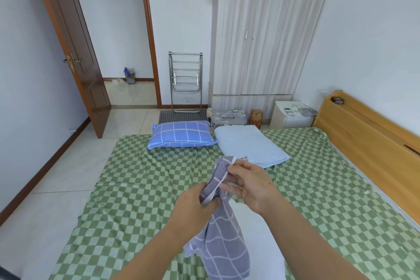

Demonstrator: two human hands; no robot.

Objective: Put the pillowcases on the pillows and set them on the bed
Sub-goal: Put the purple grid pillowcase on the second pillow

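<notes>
A blue-grey checked pillowcase (221, 238) hangs in front of me over the bed (136, 188). My left hand (195, 207) grips its edge low down, and my right hand (247, 186) pinches the same edge higher up. A white bare pillow (261, 245) lies under my right forearm, mostly hidden. A pillow in a blue checked case (181, 135) lies at the far side of the bed. Beside it rests a pale blue bare pillow (250, 144).
The bed has a green checked sheet and a wooden headboard (368, 134) on the right. Beyond it stand a wardrobe (268, 36), a white nightstand (291, 113), a metal rack (185, 82) and an open brown door (75, 52). Tiled floor lies left of the bed.
</notes>
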